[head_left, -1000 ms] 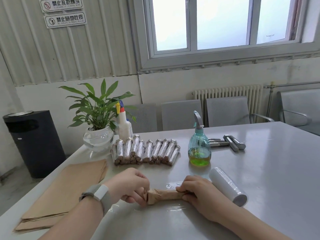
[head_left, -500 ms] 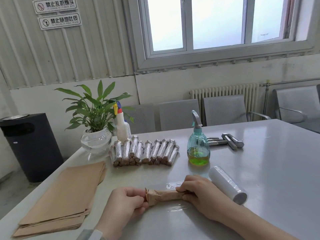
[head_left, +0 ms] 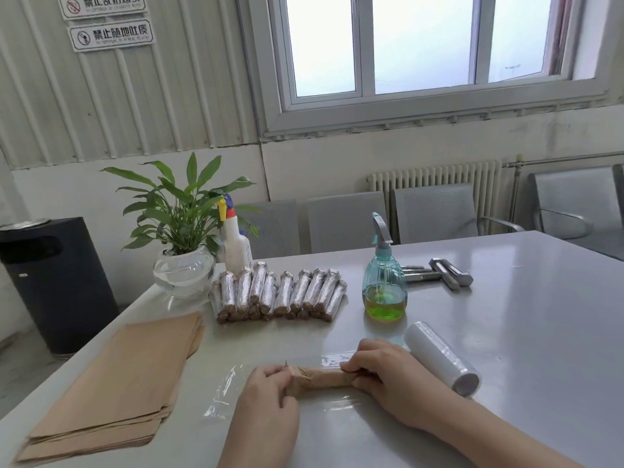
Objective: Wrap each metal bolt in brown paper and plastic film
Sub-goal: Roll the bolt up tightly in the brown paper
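Note:
A bolt wrapped in brown paper [head_left: 322, 378] lies across a sheet of clear plastic film [head_left: 223, 393] spread on the grey table [head_left: 523, 332]. My left hand [head_left: 270, 396] grips its crumpled left end. My right hand [head_left: 388, 373] holds its right end, fingers curled over the paper. A roll of plastic film [head_left: 440, 358] lies just right of my right hand. A stack of brown paper sheets [head_left: 121, 383] sits at the left. Several wrapped bolts [head_left: 277, 293] lie in a row further back. Bare metal bolts [head_left: 442, 276] lie at the back right.
A green-liquid spray bottle [head_left: 384, 285] stands behind my right hand. A potted plant in a glass bowl [head_left: 184, 251] and a white spray bottle [head_left: 234, 243] stand at the back left. Chairs line the table's far side; a black bin [head_left: 50, 282] stands on the floor left.
My left hand has shifted from above the bolt's left end to gripping it from nearer me, wrist lower. The right hand and the paper-wrapped bolt have stayed in place.

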